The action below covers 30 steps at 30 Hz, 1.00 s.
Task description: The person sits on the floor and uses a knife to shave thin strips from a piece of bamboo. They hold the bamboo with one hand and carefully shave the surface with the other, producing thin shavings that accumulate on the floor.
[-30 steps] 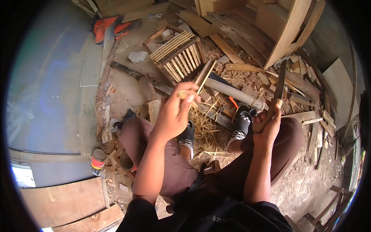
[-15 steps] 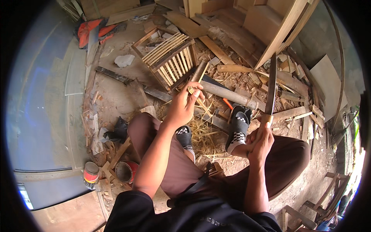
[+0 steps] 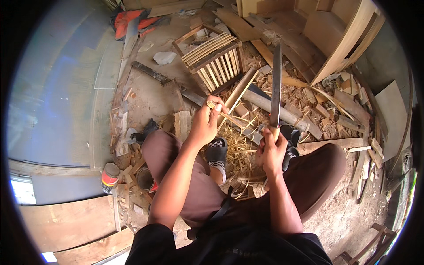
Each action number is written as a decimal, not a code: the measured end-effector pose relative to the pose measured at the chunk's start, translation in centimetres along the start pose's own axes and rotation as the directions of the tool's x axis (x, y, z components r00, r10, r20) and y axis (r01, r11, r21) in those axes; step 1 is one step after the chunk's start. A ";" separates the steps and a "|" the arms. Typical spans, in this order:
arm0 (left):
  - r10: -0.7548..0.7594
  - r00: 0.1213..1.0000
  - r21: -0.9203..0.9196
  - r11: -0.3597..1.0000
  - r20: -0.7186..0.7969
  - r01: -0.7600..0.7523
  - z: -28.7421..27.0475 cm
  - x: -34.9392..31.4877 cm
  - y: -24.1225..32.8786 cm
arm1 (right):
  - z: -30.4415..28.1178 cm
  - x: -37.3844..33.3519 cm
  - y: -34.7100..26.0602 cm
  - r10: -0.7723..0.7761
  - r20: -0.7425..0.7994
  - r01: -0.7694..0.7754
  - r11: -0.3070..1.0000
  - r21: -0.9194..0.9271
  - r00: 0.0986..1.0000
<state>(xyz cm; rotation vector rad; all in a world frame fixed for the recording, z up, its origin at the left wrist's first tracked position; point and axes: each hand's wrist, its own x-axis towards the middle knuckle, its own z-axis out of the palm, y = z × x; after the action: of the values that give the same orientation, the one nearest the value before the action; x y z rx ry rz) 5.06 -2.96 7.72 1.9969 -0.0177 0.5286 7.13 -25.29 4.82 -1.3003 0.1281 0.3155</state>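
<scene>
My right hand (image 3: pixel 272 152) is closed round the wooden handle of a long machete (image 3: pixel 276 84), its blade pointing up and away from me. In my left hand (image 3: pixel 206 123) a thin strip of pale wood or bamboo (image 3: pixel 232 119) is gripped between thumb and fingers; one end pokes out over the knuckles, the other slants toward the right. Just beyond that hand a longer split length of wood (image 3: pixel 240 92) leans away; whether the hand touches it I cannot tell. Curly shavings (image 3: pixel 236 152) lie on the ground between my feet, below both hands.
A slatted wooden crate (image 3: pixel 214 59) sits tilted ahead. A thick pole (image 3: pixel 276 108) and scattered wood offcuts (image 3: pixel 327 108) cover the ground to the right. Two cans, one red-banded (image 3: pixel 110 174), stand by my left knee. Wooden panels (image 3: pixel 349 39) rise at the far right.
The machete and my right hand have moved left, closer to my left hand, and the blade stands more upright. My left hand still grips the strip. The view has shifted somewhat.
</scene>
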 end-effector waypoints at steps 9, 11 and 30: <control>-0.083 0.979 -0.042 0.996 -0.187 0.076 2.4 1.5 3.4 | 1.6 1.7 -3.5 -0.026 -0.061 0.045 0.942 0.334 0.998; -0.092 0.989 -0.178 0.982 -0.118 0.070 2.7 0.8 3.8 | 1.6 0.9 -4.2 0.013 -0.055 0.008 0.927 0.376 0.998; -0.226 0.897 -0.660 0.746 -0.380 -0.091 3.7 4.1 -0.3 | 0.9 -2.3 7.5 0.182 0.019 -0.182 0.983 -0.017 0.983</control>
<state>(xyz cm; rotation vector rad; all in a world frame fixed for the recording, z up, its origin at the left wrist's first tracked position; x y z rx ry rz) 10.18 -5.14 7.63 1.1338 0.1328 0.7892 2.57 -23.07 -1.27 -1.3023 0.2280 0.4866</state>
